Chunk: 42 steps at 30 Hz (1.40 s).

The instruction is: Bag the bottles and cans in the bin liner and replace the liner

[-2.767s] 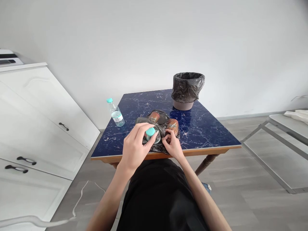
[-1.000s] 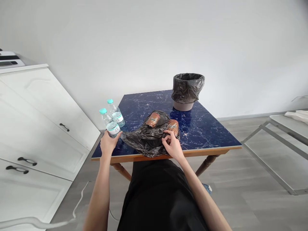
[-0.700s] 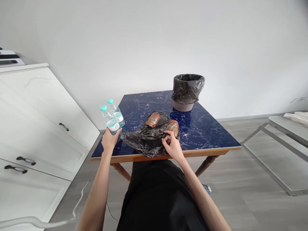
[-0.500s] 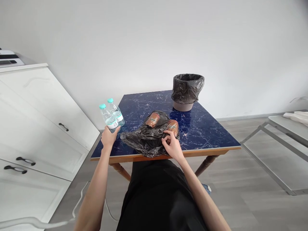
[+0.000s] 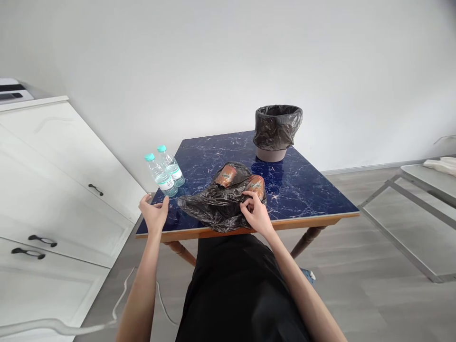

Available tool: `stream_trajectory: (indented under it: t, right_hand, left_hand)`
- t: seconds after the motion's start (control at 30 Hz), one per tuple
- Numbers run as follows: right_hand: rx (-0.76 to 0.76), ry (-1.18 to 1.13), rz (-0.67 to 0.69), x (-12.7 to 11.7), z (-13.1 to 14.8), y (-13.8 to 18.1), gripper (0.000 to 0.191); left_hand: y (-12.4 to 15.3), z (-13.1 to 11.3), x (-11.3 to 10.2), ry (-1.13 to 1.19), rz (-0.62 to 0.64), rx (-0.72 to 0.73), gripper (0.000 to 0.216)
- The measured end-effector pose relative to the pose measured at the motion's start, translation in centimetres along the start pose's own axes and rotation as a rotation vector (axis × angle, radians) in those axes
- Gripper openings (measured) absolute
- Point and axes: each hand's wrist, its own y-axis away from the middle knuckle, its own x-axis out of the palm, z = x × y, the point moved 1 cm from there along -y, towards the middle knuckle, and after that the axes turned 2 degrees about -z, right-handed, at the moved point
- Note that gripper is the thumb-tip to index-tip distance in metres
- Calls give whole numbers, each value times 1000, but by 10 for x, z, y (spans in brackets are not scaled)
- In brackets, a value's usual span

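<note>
My left hand (image 5: 154, 213) hovers open over the table's left front corner, just below two clear water bottles with teal caps, the nearer bottle (image 5: 158, 169) and the farther bottle (image 5: 170, 166), both upright. It holds nothing. My right hand (image 5: 255, 214) pinches the crumpled black plastic bag (image 5: 213, 205) lying at the front of the blue marbled table (image 5: 306, 190). Two brown cans (image 5: 255, 185) show inside the bag's far side.
A small bin lined with a black bag (image 5: 277, 132) stands at the table's back right. A white cabinet (image 5: 57, 190) slants along the left. A metal frame (image 5: 409, 209) lies on the grey floor at the right. A white cable (image 5: 121, 299) trails on the floor.
My left hand carried a bottle from the bag to the table's left side, stood it beside the other bottle, then let go and drew back. My right hand kept its pinch on the bag.
</note>
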Motion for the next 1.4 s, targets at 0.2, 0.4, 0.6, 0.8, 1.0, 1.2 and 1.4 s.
stream_trajectory:
  t: [0.2,0.4,0.6,0.8,1.0,1.2,1.4]
  right_hand:
    - [-1,-150,-6,-3,0,-3,43]
    - [-7,-225,-12,-5,1,-3,43]
    - [-9,-247,-20,-7,4,-1,42]
    - [-49,-248,-50,-12,23,7,37]
    - [-146,-94,7,-16,56,20,36]
    - [-206,-14,106,-21,65,23,46]
    - [-127,-105,-99,-35,46,10,39]
  left_hand:
    - [65,-50,-26,209,-363,618,19]
    - [122,-128,-26,392,77,1034,24]
    - [123,-146,22,96,672,909,32]
    - [125,-148,63,38,695,890,31]
    - [127,-172,72,293,837,892,45]
    - [127,-166,93,364,924,836,41]
    - [121,-161,112,384,840,834,44]
